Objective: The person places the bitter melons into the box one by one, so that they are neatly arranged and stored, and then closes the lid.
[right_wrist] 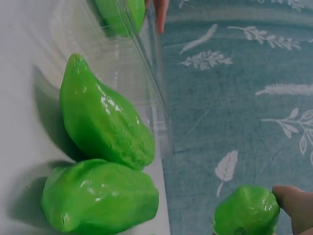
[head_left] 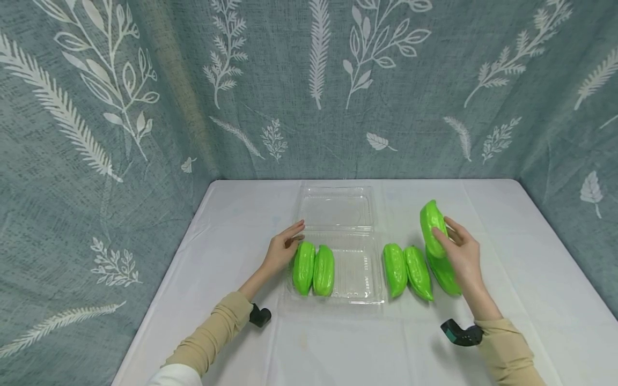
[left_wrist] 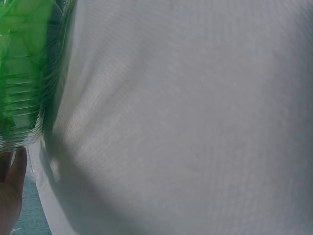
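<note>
A glossy green, ridged star fruit [head_left: 433, 228] is held in my right hand [head_left: 461, 249], raised above the table between thumb and fingers. Below it lies another star fruit [head_left: 443, 273], partly hidden by that hand. To their left, two more star fruits [head_left: 396, 269] lie side by side on the cloth. My left hand [head_left: 281, 251] touches the back left corner of a clear plastic clamshell box [head_left: 352, 268], its fingers fairly straight. Two star fruits [head_left: 303, 268] stand lengthwise in the left part of the box. In the left wrist view, fingertips [left_wrist: 19, 159] meet the box's ribbed wall.
The box's clear lid [head_left: 336, 208] lies folded back toward the rear edge. A white cloth [head_left: 333, 343] covers the table. Blue-green curtains [head_left: 289, 145] with white leaf prints hang behind and at both sides.
</note>
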`<state>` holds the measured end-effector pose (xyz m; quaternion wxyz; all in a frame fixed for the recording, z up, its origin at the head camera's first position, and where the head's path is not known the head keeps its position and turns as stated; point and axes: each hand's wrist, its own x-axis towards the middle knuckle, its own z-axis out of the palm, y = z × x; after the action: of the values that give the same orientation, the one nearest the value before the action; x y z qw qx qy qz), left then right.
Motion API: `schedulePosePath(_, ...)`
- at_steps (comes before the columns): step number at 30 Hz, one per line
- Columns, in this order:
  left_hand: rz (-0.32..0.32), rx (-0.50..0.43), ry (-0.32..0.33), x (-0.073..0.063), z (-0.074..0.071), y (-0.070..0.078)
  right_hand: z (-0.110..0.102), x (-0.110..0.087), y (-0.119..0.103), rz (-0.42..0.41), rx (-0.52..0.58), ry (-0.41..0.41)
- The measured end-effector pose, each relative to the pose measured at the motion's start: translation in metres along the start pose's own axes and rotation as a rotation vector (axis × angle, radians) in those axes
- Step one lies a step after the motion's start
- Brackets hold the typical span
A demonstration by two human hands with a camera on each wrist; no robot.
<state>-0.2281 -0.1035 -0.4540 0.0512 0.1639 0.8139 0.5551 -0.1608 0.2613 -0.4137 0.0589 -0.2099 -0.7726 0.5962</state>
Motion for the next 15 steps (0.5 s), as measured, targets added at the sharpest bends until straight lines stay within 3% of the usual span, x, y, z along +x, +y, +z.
schedulePosePath(15, -0.005, -0.014, -0.002, 0.001, 0.001, -0.001, 0.016, -0.009, -0.007, 0.010, 0.020, -0.073)
